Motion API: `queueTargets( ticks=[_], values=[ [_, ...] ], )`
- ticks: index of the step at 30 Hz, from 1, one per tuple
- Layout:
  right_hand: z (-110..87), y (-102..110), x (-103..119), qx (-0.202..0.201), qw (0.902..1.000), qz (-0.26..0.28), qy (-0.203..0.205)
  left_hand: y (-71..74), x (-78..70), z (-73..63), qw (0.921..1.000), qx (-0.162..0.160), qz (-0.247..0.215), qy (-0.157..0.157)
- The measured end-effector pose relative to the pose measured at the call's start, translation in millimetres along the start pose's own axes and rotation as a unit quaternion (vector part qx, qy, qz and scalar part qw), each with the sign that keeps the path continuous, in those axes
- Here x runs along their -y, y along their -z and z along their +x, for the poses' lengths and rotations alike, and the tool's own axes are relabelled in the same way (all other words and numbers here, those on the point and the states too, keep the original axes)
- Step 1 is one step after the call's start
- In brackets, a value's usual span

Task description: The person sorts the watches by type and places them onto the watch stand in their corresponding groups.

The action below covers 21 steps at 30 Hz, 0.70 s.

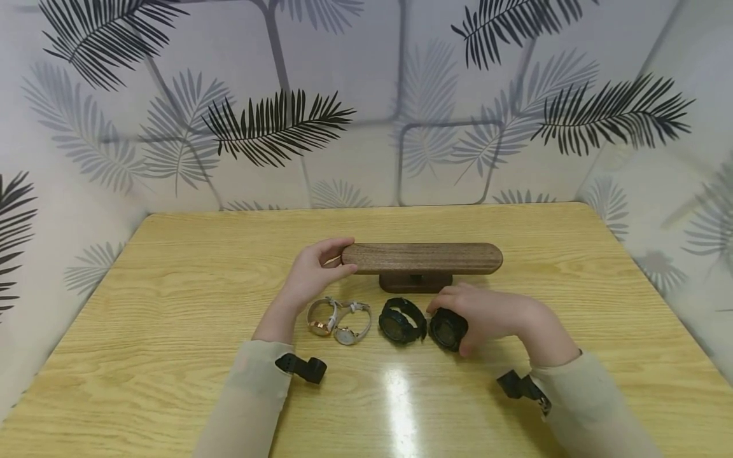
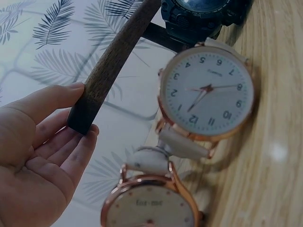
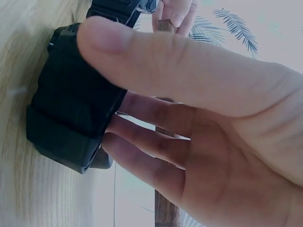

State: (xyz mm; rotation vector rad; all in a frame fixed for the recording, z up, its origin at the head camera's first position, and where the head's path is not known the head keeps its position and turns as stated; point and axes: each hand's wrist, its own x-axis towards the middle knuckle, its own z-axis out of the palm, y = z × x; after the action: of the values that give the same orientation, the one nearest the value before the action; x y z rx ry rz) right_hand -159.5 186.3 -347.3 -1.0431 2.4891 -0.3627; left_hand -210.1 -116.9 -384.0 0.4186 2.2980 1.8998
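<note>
A dark wooden stand (image 1: 424, 258), a long round-ended bar on a low base (image 1: 395, 284), stands mid-table. My left hand (image 1: 314, 270) holds the bar's left end between thumb and fingers; in the left wrist view the bar (image 2: 111, 66) slants up from the fingertips. In front of the stand's right part, my right hand (image 1: 487, 313) grips a black watch (image 1: 448, 329), thumb on the near side and fingers behind. That watch's strap side (image 3: 71, 99) appears low over the table in the right wrist view. Left of it lies a second black watch (image 1: 395, 326), its strap looped.
Two watches with pale straps and rose-gold cases, one (image 1: 319, 327) beside the other (image 1: 346, 335), sit near my left wrist. The wood-grain table (image 1: 172, 305) ends at a leaf-patterned cloth (image 1: 355, 159) behind. Each wrist wears a black strap with a small device (image 1: 312, 370).
</note>
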Motion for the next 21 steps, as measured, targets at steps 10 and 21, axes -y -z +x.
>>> queueTargets(
  ticks=[10,21],
  values=[
    [-1.1,4.5,0.3,-0.017,0.9998,0.014,0.005,-0.8,-2.3,-1.6,0.9998,-0.003,0.015,-0.008],
    [-24.0,27.8,-2.0,-0.119,0.9922,0.030,-0.022,0.5,-3.9,-2.6,0.9994,0.000,0.033,-0.008]
  ],
)
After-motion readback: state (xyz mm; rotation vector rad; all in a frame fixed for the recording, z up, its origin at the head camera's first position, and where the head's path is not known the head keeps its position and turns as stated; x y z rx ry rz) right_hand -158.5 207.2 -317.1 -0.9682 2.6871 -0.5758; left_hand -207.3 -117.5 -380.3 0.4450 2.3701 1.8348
